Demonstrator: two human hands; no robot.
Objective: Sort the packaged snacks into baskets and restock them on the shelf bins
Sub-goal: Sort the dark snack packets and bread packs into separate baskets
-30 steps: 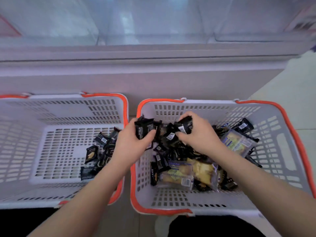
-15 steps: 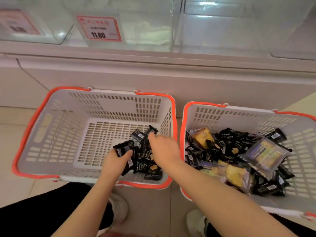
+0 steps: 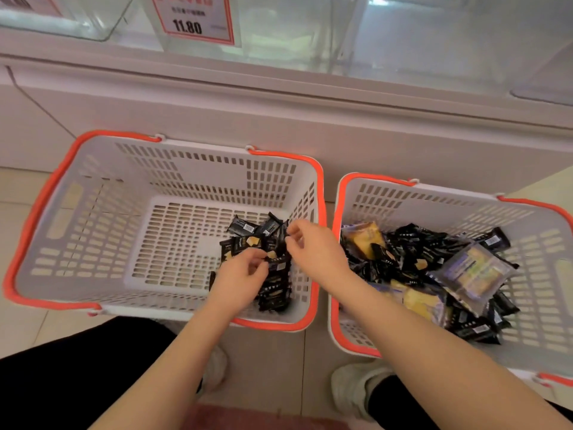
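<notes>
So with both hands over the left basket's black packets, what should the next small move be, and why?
Probably swing the right hand back to the right basket for more black packets. Both hands look to hold nothing now, the left hand low over the sorted pile, while black packets there remain mixed with yellow ones.
</notes>
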